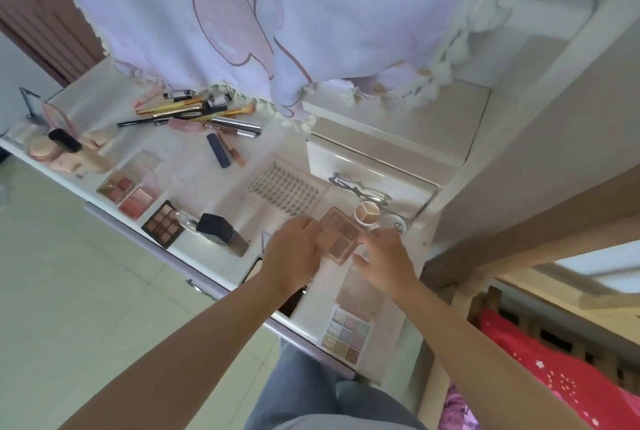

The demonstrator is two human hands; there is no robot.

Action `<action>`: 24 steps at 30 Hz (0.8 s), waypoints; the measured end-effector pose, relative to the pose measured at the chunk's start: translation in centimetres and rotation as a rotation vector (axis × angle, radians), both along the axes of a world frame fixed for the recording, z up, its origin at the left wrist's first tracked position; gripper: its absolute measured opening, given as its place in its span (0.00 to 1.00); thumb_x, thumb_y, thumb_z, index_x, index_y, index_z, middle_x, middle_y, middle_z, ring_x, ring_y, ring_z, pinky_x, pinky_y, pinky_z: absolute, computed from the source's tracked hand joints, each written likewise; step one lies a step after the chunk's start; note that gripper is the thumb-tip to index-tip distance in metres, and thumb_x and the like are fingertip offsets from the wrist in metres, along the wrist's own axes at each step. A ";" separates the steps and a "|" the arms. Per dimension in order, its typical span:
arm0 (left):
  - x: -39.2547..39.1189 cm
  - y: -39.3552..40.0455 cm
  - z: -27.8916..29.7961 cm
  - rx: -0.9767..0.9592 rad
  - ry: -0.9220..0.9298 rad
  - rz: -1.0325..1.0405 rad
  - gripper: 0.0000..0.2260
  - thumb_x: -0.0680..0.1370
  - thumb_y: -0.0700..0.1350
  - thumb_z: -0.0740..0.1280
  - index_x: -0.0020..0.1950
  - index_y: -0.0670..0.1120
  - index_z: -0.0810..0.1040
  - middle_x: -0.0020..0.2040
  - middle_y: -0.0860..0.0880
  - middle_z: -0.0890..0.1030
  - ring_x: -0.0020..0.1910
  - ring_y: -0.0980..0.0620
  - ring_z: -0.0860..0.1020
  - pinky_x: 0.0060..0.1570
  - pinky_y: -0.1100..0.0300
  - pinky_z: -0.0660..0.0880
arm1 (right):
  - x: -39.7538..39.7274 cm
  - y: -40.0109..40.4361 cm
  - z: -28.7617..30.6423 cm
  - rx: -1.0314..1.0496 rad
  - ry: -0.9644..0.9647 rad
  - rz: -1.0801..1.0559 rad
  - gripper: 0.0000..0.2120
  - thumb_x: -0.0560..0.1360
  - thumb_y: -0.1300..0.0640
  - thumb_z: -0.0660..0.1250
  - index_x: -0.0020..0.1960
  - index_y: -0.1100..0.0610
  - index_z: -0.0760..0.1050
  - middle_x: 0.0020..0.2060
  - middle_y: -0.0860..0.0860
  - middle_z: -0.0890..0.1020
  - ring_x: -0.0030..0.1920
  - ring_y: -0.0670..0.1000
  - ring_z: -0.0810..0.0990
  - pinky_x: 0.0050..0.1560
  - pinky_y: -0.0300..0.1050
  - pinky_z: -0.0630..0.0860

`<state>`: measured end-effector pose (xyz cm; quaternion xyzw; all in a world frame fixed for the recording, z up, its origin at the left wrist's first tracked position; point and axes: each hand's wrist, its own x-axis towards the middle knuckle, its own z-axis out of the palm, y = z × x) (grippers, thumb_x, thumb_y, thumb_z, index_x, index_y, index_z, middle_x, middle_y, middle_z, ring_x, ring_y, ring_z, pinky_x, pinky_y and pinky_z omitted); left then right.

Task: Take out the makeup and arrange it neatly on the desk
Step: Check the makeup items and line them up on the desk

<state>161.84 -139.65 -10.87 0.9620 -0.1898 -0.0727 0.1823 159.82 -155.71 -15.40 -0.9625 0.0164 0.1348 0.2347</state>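
Lying on desk [221,267], brown eyeshadow palette [341,235], w/ both hands on it. Pinching its near-left edge w/ curled fingers: left hand [294,256]. Touching its right side, fingers loosely bent, grip unclear: right hand [384,261]. Sitting just beyond palette: round tri-colour pot [367,214]. Resting left of palette: lash tray [285,189]. Lying nearer than palette: pastel palette [346,336].

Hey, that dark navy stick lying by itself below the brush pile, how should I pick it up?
Pinch the navy stick across its long sides at mid-length, coming from above. It lies flat on the desk, with a pink tube close along one side.
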 end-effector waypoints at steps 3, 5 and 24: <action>-0.4 2.5 -0.4 0.111 0.097 0.126 0.16 0.79 0.42 0.56 0.67 0.46 0.69 0.65 0.50 0.71 0.62 0.52 0.70 0.60 0.59 0.71 | 1.4 2.1 0.1 -0.163 0.045 -0.002 0.20 0.73 0.46 0.64 0.59 0.58 0.71 0.59 0.56 0.72 0.61 0.57 0.69 0.55 0.46 0.69; -0.7 3.4 -0.4 0.110 0.126 0.153 0.18 0.80 0.42 0.55 0.70 0.46 0.66 0.67 0.51 0.69 0.65 0.52 0.67 0.63 0.59 0.69 | 1.7 3.2 0.3 -0.262 0.063 -0.017 0.24 0.73 0.43 0.63 0.61 0.58 0.69 0.62 0.57 0.69 0.62 0.57 0.68 0.57 0.48 0.69; 1.2 4.3 0.5 -0.106 0.243 -0.037 0.19 0.80 0.43 0.57 0.71 0.46 0.63 0.70 0.50 0.66 0.70 0.53 0.63 0.66 0.64 0.60 | 1.7 4.4 2.0 -0.180 0.167 -0.294 0.32 0.62 0.36 0.69 0.60 0.52 0.68 0.56 0.51 0.77 0.58 0.55 0.72 0.57 0.48 0.68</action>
